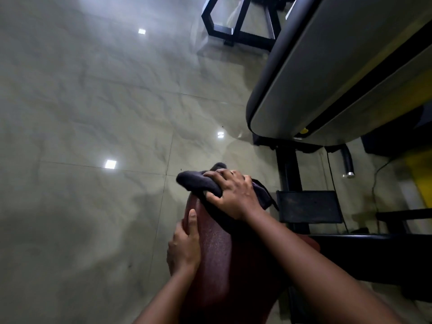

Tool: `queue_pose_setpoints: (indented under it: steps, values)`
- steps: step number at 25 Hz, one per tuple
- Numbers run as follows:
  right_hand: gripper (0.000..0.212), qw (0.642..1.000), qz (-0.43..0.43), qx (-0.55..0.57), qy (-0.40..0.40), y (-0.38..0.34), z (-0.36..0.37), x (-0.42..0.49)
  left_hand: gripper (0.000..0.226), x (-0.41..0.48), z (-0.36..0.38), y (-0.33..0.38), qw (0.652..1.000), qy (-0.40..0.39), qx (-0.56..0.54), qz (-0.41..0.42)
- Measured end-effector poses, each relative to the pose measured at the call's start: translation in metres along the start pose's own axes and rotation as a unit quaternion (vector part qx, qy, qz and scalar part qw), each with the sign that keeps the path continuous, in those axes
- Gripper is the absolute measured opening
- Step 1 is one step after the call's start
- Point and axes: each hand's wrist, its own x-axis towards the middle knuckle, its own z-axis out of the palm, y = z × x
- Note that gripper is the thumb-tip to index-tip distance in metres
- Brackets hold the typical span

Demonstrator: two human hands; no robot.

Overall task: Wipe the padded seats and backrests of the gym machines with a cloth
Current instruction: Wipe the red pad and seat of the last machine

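looking down from the head camera, the right hand (233, 195) has its fingers curled over a bunched dark cloth (194, 181), pressing it on the far end of the maroon pad (217, 249). the left hand (184, 244) grips the pad's left edge, thumb laid along the face. the pad runs lengthwise back toward the person, so the next stroke likely pulls nearer, alongside the left hand.
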Motion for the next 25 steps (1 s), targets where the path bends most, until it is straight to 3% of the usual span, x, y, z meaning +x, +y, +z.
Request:
queue_pose_setpoints:
  steps: [5,9,13,15,19,22,25]
  values:
    - [0.082,0.989,0.139,0.033,-0.018,0.031,0.002,-0.056,0.087,0.002,0.003,-0.005,1.0,0.007,0.006,0.014]
    - [0.087,0.98,0.189,-0.009,-0.053,0.053,-0.012,-0.105,0.086,-0.001,0.001,-0.003,1.0,0.006,0.01,0.01]
    - [0.063,0.943,0.303,-0.07,0.117,0.029,0.007,-0.127,0.088,-0.004,0.0,0.001,1.0,0.007,0.001,0.016]
    - [0.056,0.919,0.359,-0.063,0.152,-0.004,0.019,-0.124,0.08,-0.005,-0.002,0.002,1.0,0.001,-0.008,0.016]
    - [0.056,0.918,0.363,-0.04,0.156,-0.077,0.041,-0.126,0.065,-0.002,-0.005,-0.002,0.999,-0.032,-0.024,0.013]
    - [0.052,0.929,0.338,-0.029,0.15,-0.107,0.051,-0.139,0.073,0.002,-0.012,-0.014,0.984,-0.137,-0.11,0.023]
    - [0.054,0.93,0.327,0.021,0.165,-0.114,0.037,-0.148,0.067,-0.005,-0.039,-0.025,0.972,-0.195,-0.128,0.034]
